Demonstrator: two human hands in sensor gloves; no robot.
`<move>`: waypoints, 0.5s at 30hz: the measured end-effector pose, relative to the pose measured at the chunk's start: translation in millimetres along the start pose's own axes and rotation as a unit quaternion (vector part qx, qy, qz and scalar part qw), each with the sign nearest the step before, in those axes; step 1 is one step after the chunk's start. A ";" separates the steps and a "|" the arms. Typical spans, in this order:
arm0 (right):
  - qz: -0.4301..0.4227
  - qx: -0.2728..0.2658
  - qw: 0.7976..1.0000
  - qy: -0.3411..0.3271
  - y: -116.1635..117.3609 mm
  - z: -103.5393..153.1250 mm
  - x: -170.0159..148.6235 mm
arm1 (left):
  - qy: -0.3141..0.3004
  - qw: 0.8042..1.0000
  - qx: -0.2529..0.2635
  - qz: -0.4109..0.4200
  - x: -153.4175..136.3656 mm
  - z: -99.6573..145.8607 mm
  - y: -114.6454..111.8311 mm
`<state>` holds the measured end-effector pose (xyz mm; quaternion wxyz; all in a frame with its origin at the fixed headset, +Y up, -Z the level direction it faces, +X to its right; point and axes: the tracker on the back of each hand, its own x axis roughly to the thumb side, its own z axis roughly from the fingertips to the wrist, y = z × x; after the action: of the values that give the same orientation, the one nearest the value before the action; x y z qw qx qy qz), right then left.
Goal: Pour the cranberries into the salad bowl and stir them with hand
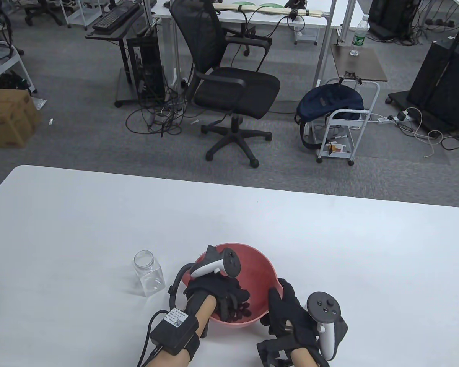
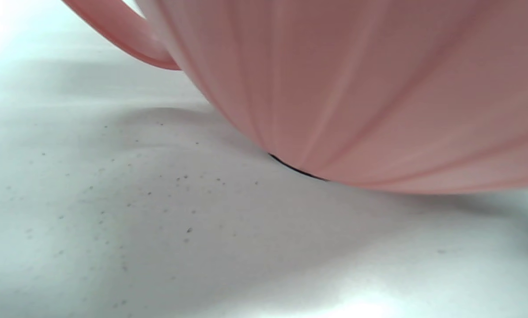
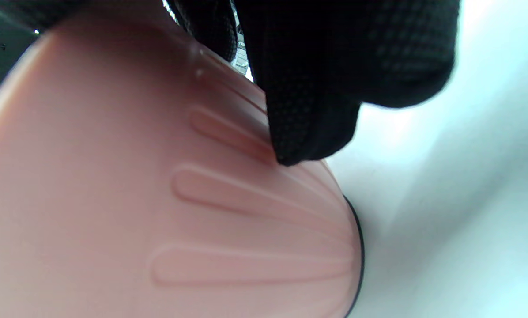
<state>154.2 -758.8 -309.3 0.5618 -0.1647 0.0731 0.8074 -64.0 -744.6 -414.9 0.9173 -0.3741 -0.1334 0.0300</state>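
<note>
A right hand [image 1: 290, 313] in a black glove grips the near right rim of a pink bowl [image 1: 262, 267], fingers curled against its outer wall. The left hand [image 1: 218, 296] reaches down inside the bowl, fingers pointing into the dark cranberries [image 1: 241, 310] at the bottom; whether they pinch any cannot be told. Just left of the bowl stands a clear jar [image 1: 149, 273], open-topped, upright on the white table [image 1: 80, 229]. Beyond the table sits a black chair [image 1: 229, 84].
</note>
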 end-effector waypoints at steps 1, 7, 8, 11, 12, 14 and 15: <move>0.000 0.000 1.000 0.000 0.0 -0.1 0.0 | 0.000 1.000 0.000 -0.001 0.2 -0.1 -0.1; -0.002 -0.001 1.000 -0.001 0.7 0.6 -0.2 | -0.011 1.000 -0.009 0.000 0.6 -0.8 -1.7; -0.001 -0.001 1.000 -0.001 0.8 0.6 -0.2 | -0.016 1.000 -0.013 0.004 0.3 -1.2 -2.3; 0.001 -0.003 1.000 -0.002 1.0 0.4 -0.2 | -0.016 1.000 -0.014 0.001 0.3 -1.2 -2.1; 0.000 -0.003 1.000 -0.002 1.1 0.4 -0.2 | -0.019 1.000 -0.013 -0.001 0.6 -0.9 -1.9; 0.001 -0.003 1.000 -0.002 1.0 0.3 -0.1 | -0.020 1.000 -0.012 -0.005 1.3 -0.8 -1.9; 0.001 -0.003 1.000 -0.002 1.1 0.4 -0.1 | -0.022 1.000 -0.011 -0.008 1.8 -0.7 -1.7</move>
<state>153.1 -759.1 -309.1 0.5608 -0.1649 0.0698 0.8083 -62.1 -746.0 -413.8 0.9102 -0.3820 -0.1574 0.0295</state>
